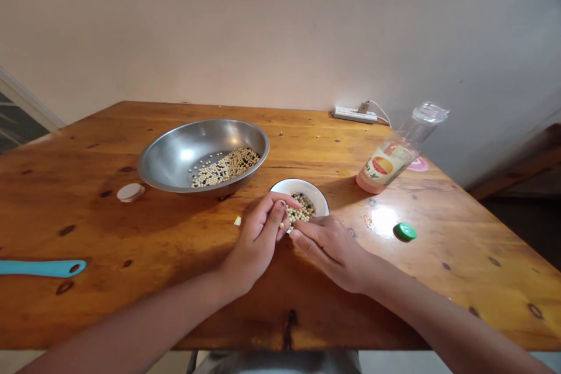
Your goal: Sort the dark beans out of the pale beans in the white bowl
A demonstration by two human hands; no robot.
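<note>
A plain wall rises behind a knotty wooden counter | pale frame borders a dark panel, far left | brown slanted beam sits in shadow, right | bright glare spots the glossy counter | grey floor shows below

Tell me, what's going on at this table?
A person has both hands at a small white bowl of pale and dark beans. The left hand is curled over its near left side, apparently with a few beans at its fingers; the right hand is at the near right side, its fingertips partly hidden. A metal basin beyond, to the left, holds more beans. To the right are a bottle and a green cap.
</note>
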